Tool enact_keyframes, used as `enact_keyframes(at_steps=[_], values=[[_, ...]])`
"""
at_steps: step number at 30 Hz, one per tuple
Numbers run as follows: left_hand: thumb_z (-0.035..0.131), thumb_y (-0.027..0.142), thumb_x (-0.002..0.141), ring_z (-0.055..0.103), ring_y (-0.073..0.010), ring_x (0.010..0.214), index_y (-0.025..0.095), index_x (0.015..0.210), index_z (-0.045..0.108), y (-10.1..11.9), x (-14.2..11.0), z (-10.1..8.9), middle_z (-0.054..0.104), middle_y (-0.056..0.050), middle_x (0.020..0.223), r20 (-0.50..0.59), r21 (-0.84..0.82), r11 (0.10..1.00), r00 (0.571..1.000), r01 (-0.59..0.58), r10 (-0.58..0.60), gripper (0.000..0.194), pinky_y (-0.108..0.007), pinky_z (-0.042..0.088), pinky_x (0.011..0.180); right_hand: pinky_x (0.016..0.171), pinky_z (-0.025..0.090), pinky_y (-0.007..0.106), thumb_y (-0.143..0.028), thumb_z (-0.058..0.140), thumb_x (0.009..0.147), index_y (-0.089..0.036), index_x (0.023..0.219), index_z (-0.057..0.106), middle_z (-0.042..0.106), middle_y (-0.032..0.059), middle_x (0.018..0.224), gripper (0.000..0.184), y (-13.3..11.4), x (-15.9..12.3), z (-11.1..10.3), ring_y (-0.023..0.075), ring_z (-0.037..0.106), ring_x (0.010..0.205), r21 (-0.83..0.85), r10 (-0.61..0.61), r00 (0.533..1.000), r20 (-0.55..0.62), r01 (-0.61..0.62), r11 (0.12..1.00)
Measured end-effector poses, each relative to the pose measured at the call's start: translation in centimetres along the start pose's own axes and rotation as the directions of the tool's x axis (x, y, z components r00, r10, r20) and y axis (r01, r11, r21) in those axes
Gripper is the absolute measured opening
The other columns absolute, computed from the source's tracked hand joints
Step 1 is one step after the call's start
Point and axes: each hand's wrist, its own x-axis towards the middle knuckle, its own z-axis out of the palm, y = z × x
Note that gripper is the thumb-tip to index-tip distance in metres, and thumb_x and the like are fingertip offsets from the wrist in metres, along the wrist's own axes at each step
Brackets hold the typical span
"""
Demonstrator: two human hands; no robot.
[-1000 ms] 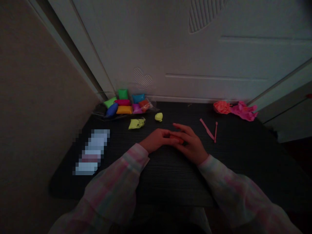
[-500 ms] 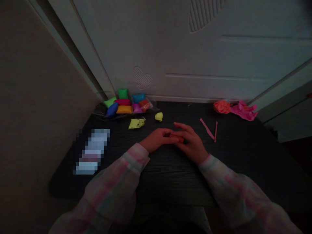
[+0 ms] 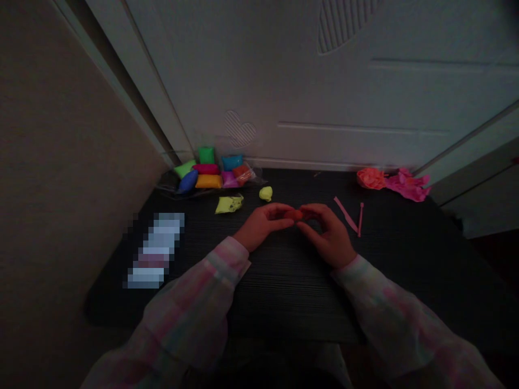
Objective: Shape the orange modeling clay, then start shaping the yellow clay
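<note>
A small lump of red-orange modelling clay [image 3: 295, 215] is pinched between both hands above the middle of the dark table [image 3: 292, 292]. My left hand [image 3: 265, 224] grips it from the left, fingers on the far side and thumb nearer me. From the right, my right hand [image 3: 327, 233] holds the same lump with curved fingers and thumb. Part of the clay is hidden by the fingertips. Just beyond the hands lie a yellow clay lump [image 3: 266, 193] and a yellow packet [image 3: 229, 204] with dark marks.
Several coloured clay packets [image 3: 208, 181] lie in clear plastic at the back left. Pink modelling tools [image 3: 360, 219] rest to the right. Crumpled orange [image 3: 371, 178] and pink pieces [image 3: 407, 185] sit at the back right. A pixelated bright screen [image 3: 156, 251] is at left; a white door [image 3: 284, 81] stands behind.
My right hand has turned so its fingers curl round the clay's right side instead of lying over it. The clay has moved slightly away from me and shows between the fingertips.
</note>
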Motion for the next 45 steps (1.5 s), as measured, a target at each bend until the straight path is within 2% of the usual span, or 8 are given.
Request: enact_keyframes(at_steps=[4, 7, 10, 14, 22, 27, 36, 45], values=[[0.061, 0.028, 0.065, 0.054, -0.0159, 0.090, 0.015, 0.093, 0.055, -0.01, -0.04, -0.01, 0.059, -0.006, 0.096, -0.013, 0.292, 0.954, 0.997, -0.067, 0.074, 0.032, -0.035, 0.037, 0.084, 0.075, 0.047, 0.033, -0.021, 0.053, 0.074, -0.021, 0.096, 0.051, 0.059, 0.0036, 0.089, 0.022, 0.10, 0.03, -0.12, 0.0147, 0.056, 0.081, 0.029, 0.072, 0.997, 0.040, -0.073, 0.997], [0.058, 0.031, 0.067, 0.049, -0.0178, 0.096, 0.016, 0.090, 0.058, 0.12, -0.10, -0.04, 0.058, -0.007, 0.099, -0.005, 0.607, 0.778, 0.978, -0.163, 0.209, 0.028, -0.034, 0.035, 0.087, 0.073, 0.047, 0.032, -0.022, 0.052, 0.074, -0.020, 0.092, 0.055, 0.060, 0.0035, 0.086, 0.018, 0.17, 0.16, -0.20, 0.0147, 0.057, 0.079, -0.013, 0.112, 0.990, 0.091, -0.111, 0.994], [0.056, 0.031, 0.069, 0.048, -0.0186, 0.094, 0.016, 0.087, 0.060, 0.29, -0.17, -0.02, 0.060, -0.007, 0.093, 0.045, 0.774, 0.606, 0.971, -0.183, 0.236, 0.024, -0.033, 0.035, 0.086, 0.070, 0.047, 0.031, -0.023, 0.052, 0.074, -0.019, 0.091, 0.057, 0.062, 0.0032, 0.085, 0.018, 0.47, 0.27, -0.17, 0.0147, 0.057, 0.077, -0.051, 0.174, 0.976, 0.128, -0.169, 0.984], [0.055, 0.030, 0.071, 0.050, -0.0176, 0.090, 0.016, 0.093, 0.059, 0.28, -0.25, 0.07, 0.062, -0.005, 0.091, 0.063, 0.801, 0.575, 0.978, -0.168, 0.199, 0.027, -0.032, 0.038, 0.083, 0.071, 0.045, 0.031, -0.024, 0.049, 0.075, -0.018, 0.086, 0.059, 0.063, 0.0031, 0.083, 0.015, 0.84, 0.38, -0.21, 0.0151, 0.057, 0.078, -0.075, 0.226, 0.964, 0.141, -0.218, 0.973], [0.055, 0.027, 0.070, 0.050, -0.0145, 0.091, 0.018, 0.088, 0.061, 0.17, -0.20, -0.05, 0.062, -0.002, 0.092, 0.108, 0.811, 0.543, 0.967, -0.220, 0.231, 0.021, -0.029, 0.038, 0.084, 0.064, 0.043, 0.028, -0.029, 0.050, 0.075, -0.019, 0.077, 0.058, 0.062, 0.0015, 0.074, 0.013, 0.38, 0.74, -0.92, 0.0142, 0.056, 0.071, -0.085, 0.252, 0.944, 0.214, -0.239, 0.967], [0.054, 0.030, 0.071, 0.053, -0.0139, 0.087, 0.019, 0.092, 0.060, 0.38, -0.35, 0.12, 0.063, -0.001, 0.091, 0.105, 0.806, 0.558, 0.975, -0.199, 0.196, 0.024, -0.029, 0.041, 0.081, 0.063, 0.042, 0.026, -0.030, 0.052, 0.074, -0.019, 0.076, 0.056, 0.061, 0.0006, 0.072, 0.012, 0.38, 0.77, -0.85, 0.0127, 0.055, 0.068, -0.059, 0.258, 0.939, 0.226, -0.251, 0.966], [0.050, 0.034, 0.074, 0.054, -0.0140, 0.086, 0.020, 0.091, 0.062, 0.32, -0.18, 0.34, 0.064, -0.001, 0.092, 0.081, 0.817, 0.554, 0.983, -0.160, 0.165, 0.025, -0.029, 0.041, 0.081, 0.058, 0.040, 0.024, -0.032, 0.052, 0.074, -0.019, 0.071, 0.054, 0.057, -0.0017, 0.064, 0.013, 0.53, 0.84, -0.47, 0.0109, 0.052, 0.062, -0.079, 0.280, 0.943, 0.176, -0.270, 0.959], [0.052, 0.034, 0.073, 0.053, -0.0137, 0.086, 0.018, 0.092, 0.060, 0.18, -0.06, 0.26, 0.063, -0.001, 0.092, 0.101, 0.828, 0.529, 0.978, -0.183, 0.181, 0.026, -0.029, 0.041, 0.080, 0.059, 0.040, 0.024, -0.031, 0.053, 0.074, -0.019, 0.071, 0.054, 0.057, -0.0016, 0.064, 0.012, 0.69, 0.82, -0.11, 0.0111, 0.052, 0.062, -0.069, 0.305, 0.937, 0.169, -0.298, 0.952]])
